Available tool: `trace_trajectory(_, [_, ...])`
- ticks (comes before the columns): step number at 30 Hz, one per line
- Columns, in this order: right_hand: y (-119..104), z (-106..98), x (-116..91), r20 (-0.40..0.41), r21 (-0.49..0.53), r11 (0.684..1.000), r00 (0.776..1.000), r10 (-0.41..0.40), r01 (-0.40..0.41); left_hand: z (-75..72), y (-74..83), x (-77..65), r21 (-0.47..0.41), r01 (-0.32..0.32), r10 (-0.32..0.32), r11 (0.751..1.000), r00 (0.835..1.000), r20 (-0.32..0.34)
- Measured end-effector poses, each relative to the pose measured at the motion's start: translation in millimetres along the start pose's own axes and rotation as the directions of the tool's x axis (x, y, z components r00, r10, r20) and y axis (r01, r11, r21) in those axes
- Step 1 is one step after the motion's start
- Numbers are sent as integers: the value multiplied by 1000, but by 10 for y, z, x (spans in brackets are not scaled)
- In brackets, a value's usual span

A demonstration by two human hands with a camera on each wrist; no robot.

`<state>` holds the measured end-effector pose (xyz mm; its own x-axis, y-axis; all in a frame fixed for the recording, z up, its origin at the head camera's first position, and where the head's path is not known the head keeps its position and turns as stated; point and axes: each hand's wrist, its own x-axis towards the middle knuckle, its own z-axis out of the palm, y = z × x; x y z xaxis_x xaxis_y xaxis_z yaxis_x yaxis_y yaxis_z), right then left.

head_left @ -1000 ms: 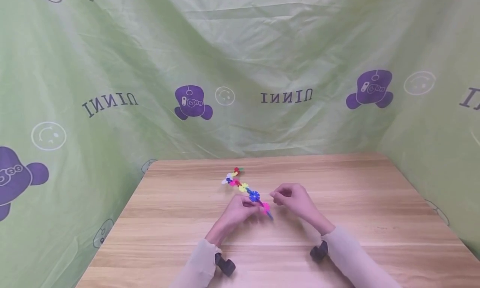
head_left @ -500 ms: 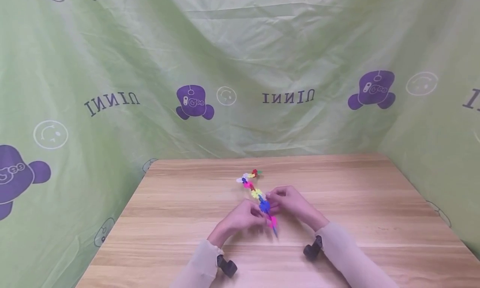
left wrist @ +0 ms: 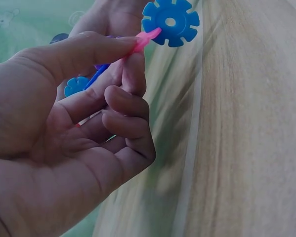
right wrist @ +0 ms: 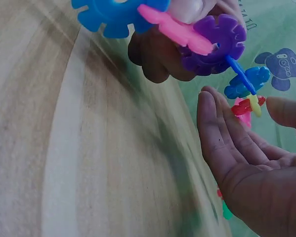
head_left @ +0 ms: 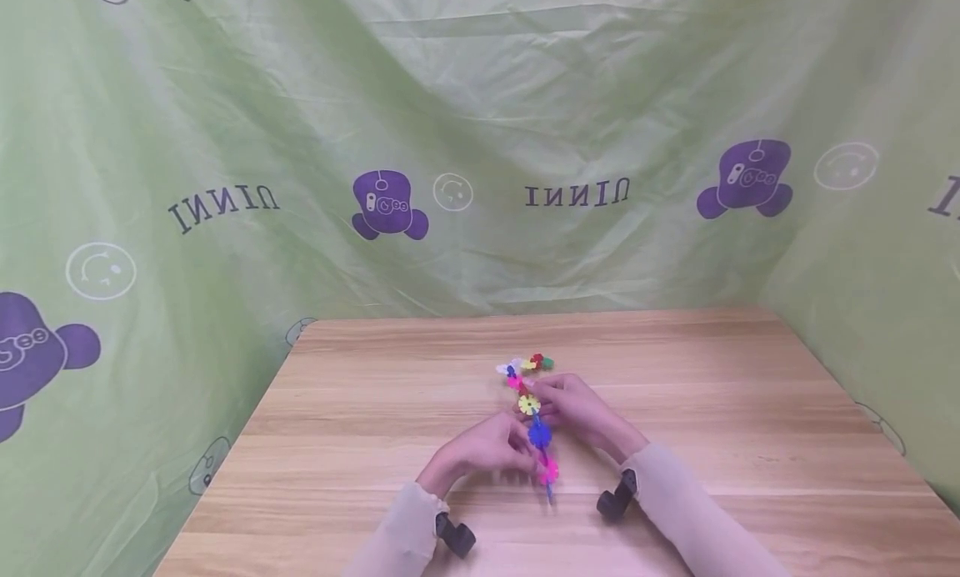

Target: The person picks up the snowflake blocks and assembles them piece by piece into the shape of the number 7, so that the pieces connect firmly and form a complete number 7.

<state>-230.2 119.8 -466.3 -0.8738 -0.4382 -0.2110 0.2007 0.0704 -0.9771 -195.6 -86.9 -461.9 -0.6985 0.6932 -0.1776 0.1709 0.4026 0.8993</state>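
Note:
A chain of several interlocking plastic snowflake discs (head_left: 528,405) runs between the hands in the head view, its far part bending right to a green disc (head_left: 547,363). My left hand (head_left: 483,445) pinches the pink disc (left wrist: 148,39) near the chain's near end between thumb and index finger, its other fingers curled below. A light-blue disc (left wrist: 170,22) sticks out past that pink one. My right hand (head_left: 576,406) holds the chain farther along, its thumb at a red disc (right wrist: 242,105). The other right fingers lie fairly straight beneath; the exact contact is partly hidden.
The hands are above a wooden table (head_left: 337,418). Behind it and at the sides hangs a green cloth (head_left: 480,252) with purple figures. Black wrist cameras sit on the left cuff (head_left: 454,534) and the right cuff (head_left: 617,498).
The chain has swung right and come nearer, now running more straight away from me. My right hand has moved left onto it, and the left hand has shifted slightly nearer, still pinching the pink disc.

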Motion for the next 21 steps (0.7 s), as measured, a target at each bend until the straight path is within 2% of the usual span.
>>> trace_trajectory(6, [12,-48,-1,19,65,998,1000,-12,10,3,4,-6,-24,8,-8,1000,1000,7])
trace_trajectory(15, [37,-134,18,-72,128,991,997,36,-26,-2,-13,-14,-79,47,-50,996,998,-36])
trace_trajectory(21, [41,-231,-1,-80,200,980,997,19,-3,-18,-43,-2,-127,40,-46,991,998,-47])
